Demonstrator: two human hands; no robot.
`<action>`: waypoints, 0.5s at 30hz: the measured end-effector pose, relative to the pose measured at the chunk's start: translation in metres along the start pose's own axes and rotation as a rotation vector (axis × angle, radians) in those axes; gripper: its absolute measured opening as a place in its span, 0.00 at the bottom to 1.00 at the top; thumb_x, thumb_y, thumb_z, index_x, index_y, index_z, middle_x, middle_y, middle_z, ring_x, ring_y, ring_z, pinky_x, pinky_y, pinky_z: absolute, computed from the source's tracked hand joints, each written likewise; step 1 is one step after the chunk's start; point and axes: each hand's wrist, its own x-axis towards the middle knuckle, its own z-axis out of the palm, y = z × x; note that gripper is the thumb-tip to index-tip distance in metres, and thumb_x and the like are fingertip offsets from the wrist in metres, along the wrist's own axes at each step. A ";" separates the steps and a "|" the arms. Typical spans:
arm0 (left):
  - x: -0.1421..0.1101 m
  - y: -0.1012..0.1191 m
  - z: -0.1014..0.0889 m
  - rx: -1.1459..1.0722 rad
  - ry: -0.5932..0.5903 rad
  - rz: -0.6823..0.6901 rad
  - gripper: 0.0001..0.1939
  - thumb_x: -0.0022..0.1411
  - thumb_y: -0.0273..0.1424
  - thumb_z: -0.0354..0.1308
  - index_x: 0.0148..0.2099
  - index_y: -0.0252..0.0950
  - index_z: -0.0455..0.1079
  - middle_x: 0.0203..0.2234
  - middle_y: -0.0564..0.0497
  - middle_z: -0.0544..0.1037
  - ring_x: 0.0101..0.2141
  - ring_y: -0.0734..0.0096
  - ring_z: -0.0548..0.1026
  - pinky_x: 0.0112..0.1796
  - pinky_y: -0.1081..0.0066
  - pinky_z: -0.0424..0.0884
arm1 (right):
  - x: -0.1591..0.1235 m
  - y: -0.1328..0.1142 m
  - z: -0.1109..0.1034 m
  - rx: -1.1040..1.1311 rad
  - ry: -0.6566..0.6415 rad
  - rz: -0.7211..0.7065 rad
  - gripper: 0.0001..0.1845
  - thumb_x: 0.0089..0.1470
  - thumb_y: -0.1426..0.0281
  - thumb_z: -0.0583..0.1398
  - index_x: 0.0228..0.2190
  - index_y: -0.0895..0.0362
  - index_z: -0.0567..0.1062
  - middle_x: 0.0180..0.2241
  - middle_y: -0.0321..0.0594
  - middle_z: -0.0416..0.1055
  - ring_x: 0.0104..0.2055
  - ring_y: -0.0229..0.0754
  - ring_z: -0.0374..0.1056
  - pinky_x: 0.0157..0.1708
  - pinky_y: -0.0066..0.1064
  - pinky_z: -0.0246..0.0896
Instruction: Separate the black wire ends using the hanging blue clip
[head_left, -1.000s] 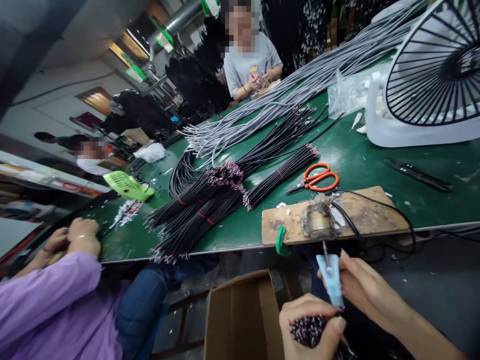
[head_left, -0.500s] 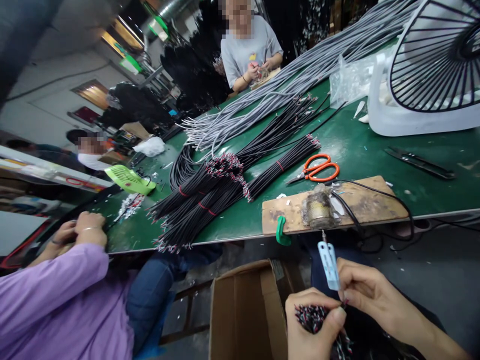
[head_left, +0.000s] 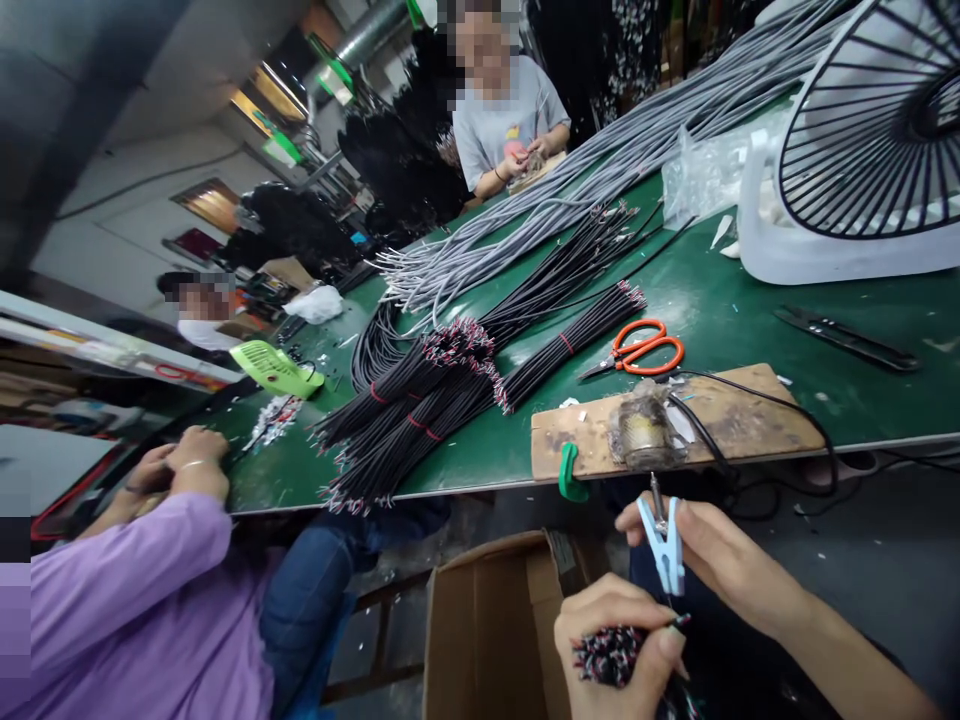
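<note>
A bundle of thin black cables [head_left: 606,655], with stripped red, white and black wire ends, is wrapped in my left hand [head_left: 622,640]. One cable end pokes out past its thumb, just under a light blue clothespin [head_left: 664,555]. The clothespin hangs from the metal shaft [head_left: 656,490] of a small motor [head_left: 643,430] fixed to a wooden board [head_left: 750,410]. My right hand [head_left: 705,545] is closed around the clothespin's upper end, with fingertips on both sides of it. A fine strand seems to run between the clothespin's lower tip and the left thumb.
Orange-handled scissors [head_left: 645,347], black snips [head_left: 847,337] and a white fan [head_left: 765,255] rest on the green table. Tied black cable bundles [head_left: 405,410] and grey cables [head_left: 480,240] lie leftward. A cardboard box [head_left: 495,630] stands below. A co-worker in purple [head_left: 150,590] sits left; another [head_left: 510,110] sits opposite.
My right hand has moved up from the cable end at my left thumb to the clothespin. The clothespin has turned and now shows its V-shaped side. My left hand still grips the bundle.
</note>
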 end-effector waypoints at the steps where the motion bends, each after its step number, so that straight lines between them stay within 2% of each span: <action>1: 0.000 -0.001 0.000 0.024 0.011 -0.018 0.03 0.51 0.33 0.70 0.28 0.40 0.81 0.20 0.51 0.79 0.20 0.71 0.74 0.23 0.74 0.69 | 0.002 0.002 0.001 0.095 -0.008 0.016 0.26 0.57 0.49 0.57 0.32 0.58 0.79 0.29 0.41 0.71 0.31 0.42 0.65 0.33 0.32 0.61; 3: 0.000 -0.003 0.001 0.083 0.032 -0.044 0.07 0.51 0.36 0.69 0.27 0.38 0.80 0.20 0.49 0.79 0.21 0.67 0.75 0.24 0.72 0.70 | 0.005 0.005 0.004 0.238 -0.017 0.023 0.24 0.56 0.50 0.60 0.27 0.60 0.78 0.24 0.37 0.68 0.26 0.38 0.60 0.27 0.28 0.58; 6: 0.000 -0.007 0.002 0.122 0.049 -0.076 0.11 0.51 0.40 0.69 0.27 0.37 0.80 0.19 0.48 0.78 0.22 0.64 0.76 0.25 0.69 0.72 | 0.006 0.007 0.007 0.328 -0.038 0.037 0.23 0.56 0.52 0.61 0.25 0.60 0.77 0.23 0.37 0.66 0.25 0.36 0.58 0.25 0.27 0.56; 10: 0.002 -0.007 0.005 0.104 0.041 -0.118 0.14 0.51 0.43 0.68 0.26 0.37 0.79 0.18 0.48 0.77 0.21 0.64 0.75 0.24 0.69 0.71 | 0.002 0.010 0.005 0.388 -0.060 0.120 0.27 0.56 0.49 0.59 0.27 0.61 0.78 0.26 0.40 0.68 0.28 0.40 0.62 0.29 0.31 0.59; 15: 0.002 -0.002 0.005 0.131 0.016 -0.102 0.15 0.52 0.43 0.67 0.25 0.37 0.79 0.16 0.48 0.76 0.20 0.65 0.74 0.25 0.68 0.71 | -0.007 0.020 -0.013 0.363 0.003 0.140 0.26 0.59 0.50 0.56 0.29 0.59 0.80 0.26 0.40 0.69 0.31 0.42 0.62 0.33 0.33 0.58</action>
